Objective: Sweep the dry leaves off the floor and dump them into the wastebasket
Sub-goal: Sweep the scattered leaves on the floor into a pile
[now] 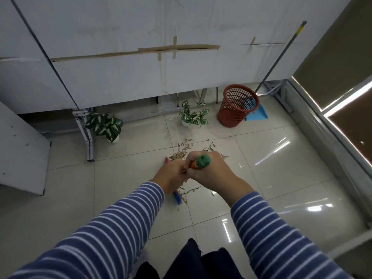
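Both my hands grip a broom handle seen end-on, with a green cap (pixel 203 161) and an orange shaft. My right hand (pixel 209 174) holds it at the top. My left hand (pixel 171 175) holds it just below. The blue broom head (pixel 178 198) peeks out under my left wrist on the tiles. Dry leaves (pixel 186 150) and twigs lie scattered on the floor beyond and beneath my hands. The red mesh wastebasket (pixel 237 106) stands by the wall at the far right, well apart from the leaves.
A blue dustpan (pixel 259 113) with a long grey handle (pixel 281 55) leans behind the wastebasket. Two potted plants, one at the left (pixel 104 125) and one at the centre (pixel 193 114), stand along the white panel wall. A metal frame leg (pixel 89 141) is at the left.
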A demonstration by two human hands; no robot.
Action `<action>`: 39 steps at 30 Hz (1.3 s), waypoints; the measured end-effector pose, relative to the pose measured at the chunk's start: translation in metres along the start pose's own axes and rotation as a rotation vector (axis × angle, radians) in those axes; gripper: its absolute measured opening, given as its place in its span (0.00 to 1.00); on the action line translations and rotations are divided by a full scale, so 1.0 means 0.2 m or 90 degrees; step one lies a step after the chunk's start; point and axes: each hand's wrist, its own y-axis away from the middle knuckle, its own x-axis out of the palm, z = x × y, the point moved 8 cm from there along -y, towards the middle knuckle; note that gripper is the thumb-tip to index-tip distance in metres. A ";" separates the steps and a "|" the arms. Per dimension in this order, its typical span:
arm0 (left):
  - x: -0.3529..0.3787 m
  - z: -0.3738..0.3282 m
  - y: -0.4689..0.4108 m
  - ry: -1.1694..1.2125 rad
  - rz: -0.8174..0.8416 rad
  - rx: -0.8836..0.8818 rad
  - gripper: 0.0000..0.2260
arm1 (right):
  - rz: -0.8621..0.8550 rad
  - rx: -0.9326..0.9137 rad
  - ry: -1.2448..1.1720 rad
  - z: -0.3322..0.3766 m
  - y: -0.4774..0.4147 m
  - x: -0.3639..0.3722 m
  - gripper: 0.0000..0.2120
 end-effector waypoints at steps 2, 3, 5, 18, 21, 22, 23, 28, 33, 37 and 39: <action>-0.02 -0.07 0.00 -0.004 -0.021 0.006 0.09 | -0.018 -0.041 0.029 0.01 0.02 -0.06 0.03; -0.03 -0.10 0.00 -0.011 -0.035 0.014 0.08 | -0.024 -0.057 0.037 0.02 0.03 -0.10 0.03; -0.06 -0.17 0.01 -0.042 -0.069 0.038 0.07 | -0.031 -0.079 0.028 0.03 0.05 -0.17 0.03; 0.23 -0.15 -0.03 -0.162 -0.036 0.040 0.07 | 0.090 -0.008 -0.100 -0.24 0.12 -0.21 0.06; 0.35 -0.15 -0.05 -0.074 0.014 -0.014 0.03 | 0.104 0.000 -0.050 -0.29 0.13 -0.18 0.05; 0.37 -0.17 -0.05 -0.040 0.020 -0.025 0.02 | 0.109 -0.001 -0.030 -0.31 0.13 -0.17 0.05; 0.38 -0.18 -0.05 -0.008 0.020 -0.030 0.03 | 0.112 -0.003 -0.012 -0.32 0.13 -0.16 0.05; 0.38 -0.29 -0.07 -0.012 -0.007 0.015 0.07 | 0.087 -0.050 0.074 -0.35 0.15 -0.18 0.03; 0.31 -0.39 -0.08 -0.044 -0.080 0.043 0.09 | 0.048 -0.091 0.070 -0.32 0.20 -0.31 0.04; 0.26 -0.46 -0.08 -0.116 -0.130 0.088 0.06 | 0.040 -0.070 -0.025 -0.30 0.22 -0.46 0.08; 0.26 -0.46 -0.09 -0.140 -0.135 0.083 0.07 | 0.050 -0.057 -0.052 -0.31 0.22 -0.49 0.08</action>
